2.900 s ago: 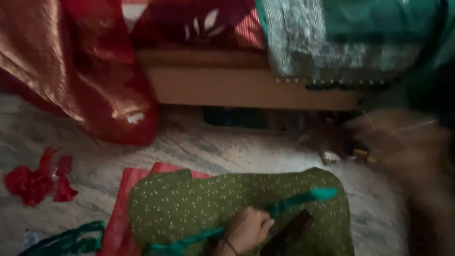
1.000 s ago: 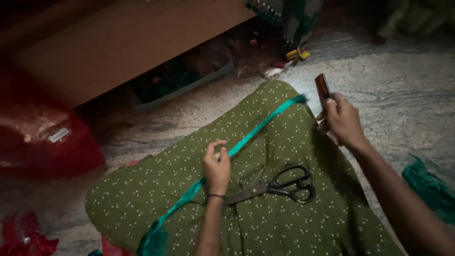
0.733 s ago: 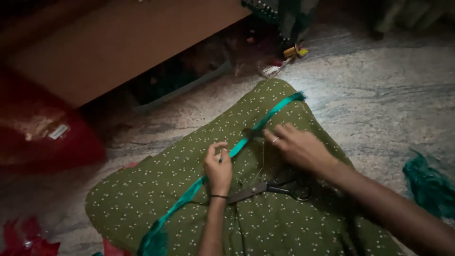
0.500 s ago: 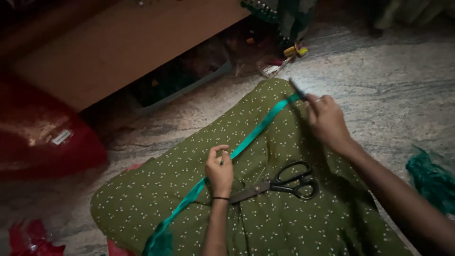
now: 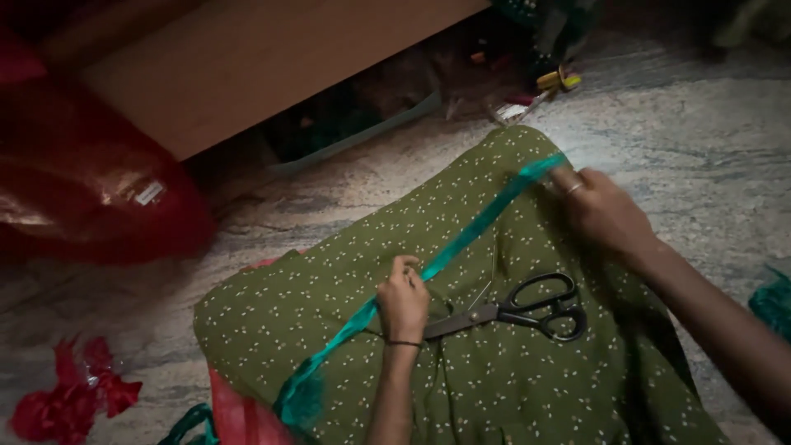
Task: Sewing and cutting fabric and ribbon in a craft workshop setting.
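Where the right hand [image 5: 606, 214] held a small dark object a second ago, we now log it closed on the far end of the teal ribbon [image 5: 461, 243] at the edge of the green dotted cloth [image 5: 346, 288] on the floor [image 5: 692, 140]. The left hand [image 5: 402, 301] stays pinched on the ribbon's middle, so we judge the strip drawn straight across the cloth; black scissors [image 5: 527, 309] lie untouched between the hands.

Scissors [image 5: 527, 306] btwn hands; floor [image 5: 676, 140] open.
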